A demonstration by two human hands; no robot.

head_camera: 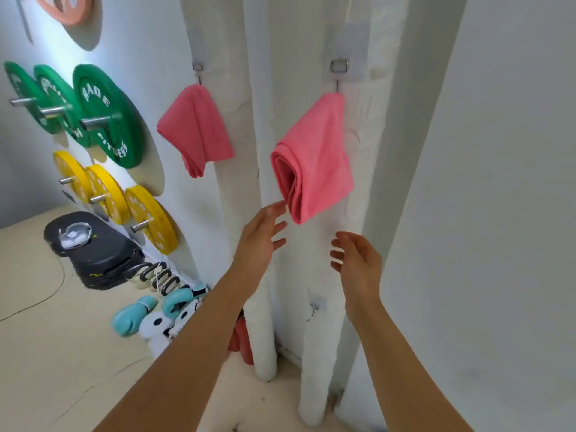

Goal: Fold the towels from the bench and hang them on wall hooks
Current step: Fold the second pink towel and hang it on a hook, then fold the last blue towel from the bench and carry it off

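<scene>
**Both hands free, two pink towels hung on hooks**

Head view: both bare forearms reach up from the bottom edge toward the white padded wall. Left hand has fingers spread and relaxed, gripping nothing; its top fingertip is at or just beside the lower left edge of the near pink towel, contact too close to call. Right hand is loose, fingers lightly curved, palm facing left, holding nothing, below the towel and clear of it. Near towel is folded, hanging from a metal hook, its rolled fold facing left. Second folded pink towel hangs on the left hook, well apart from both hands. Small lower hook sits between the forearms. Green weight plates and yellow plates are mounted on pegs at left; teal boxing gloves lie on the floor.
</scene>
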